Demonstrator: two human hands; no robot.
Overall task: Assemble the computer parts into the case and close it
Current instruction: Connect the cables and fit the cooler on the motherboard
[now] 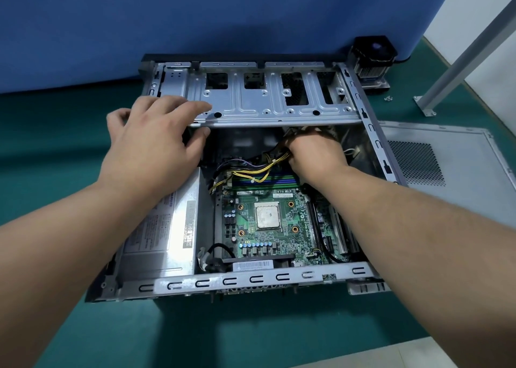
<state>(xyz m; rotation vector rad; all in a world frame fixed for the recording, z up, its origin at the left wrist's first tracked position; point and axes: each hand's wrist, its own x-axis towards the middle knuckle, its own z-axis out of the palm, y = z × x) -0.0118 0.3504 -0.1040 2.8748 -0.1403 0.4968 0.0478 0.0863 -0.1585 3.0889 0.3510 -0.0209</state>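
The open computer case (pixel 259 279) lies flat on the green mat. Inside it sit the green motherboard (pixel 268 239) with its bare processor (pixel 267 215) and, at the left, the silver power supply (pixel 164 228). My left hand (pixel 159 141) grips the front edge of the metal drive cage (pixel 273 102), fingers on top and thumb underneath. Deep inside the case under that cage, my right hand (pixel 315 151) holds a bundle of yellow and black power cables (pixel 265 169); its fingertips are hidden.
The case's grey side panel (pixel 446 158) lies flat to the right. A black CPU cooler (pixel 372 60) stands behind the case's far right corner, with small screws (pixel 388 98) beside it. A blue partition (pixel 223 18) backs the mat; a white table leg (pixel 460 63) stands at right.
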